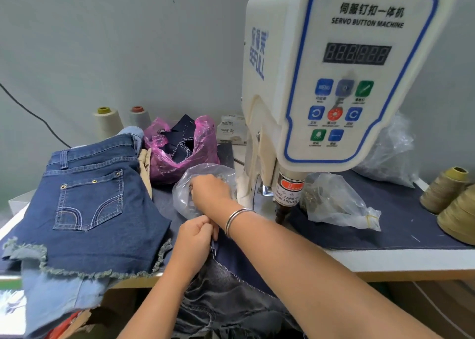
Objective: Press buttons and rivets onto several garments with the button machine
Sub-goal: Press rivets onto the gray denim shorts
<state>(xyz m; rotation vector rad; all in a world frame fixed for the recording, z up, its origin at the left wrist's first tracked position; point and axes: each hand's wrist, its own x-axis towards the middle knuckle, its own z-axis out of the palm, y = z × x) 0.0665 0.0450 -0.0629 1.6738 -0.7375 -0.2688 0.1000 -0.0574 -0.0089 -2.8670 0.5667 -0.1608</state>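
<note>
Right hand (209, 188) reaches into the clear plastic bag (203, 192) at about 9 o'clock of the button machine (334, 81) press head, fingers curled down inside the bag mouth; likely picking a button or rivet, but the piece itself is hidden, so cannot tell if anything is pinched yet. Left hand (196, 237) sits at 6 o'clock of the bag, thumb and fingers pinching the edge of the dark denim garment (226, 284) that hangs off the counter (385, 259) front edge toward the person. Finished-looking denim shorts (95, 205) lie flat at 9 o'clock of the hands, rivets showing on the pocket. Second clear bag (336, 205) of brass-coloured hardware lies at 3 o'clock of the press head.

Step in hand: fetch one fastener. To do it well, take a single piece, keep the left pinch on the marked spot so the place is not lost, then slide the fabric under the punch (282, 210) at 1 o'clock of the left hand. Keep fingertips outside the die; the warning label says as much.
</note>
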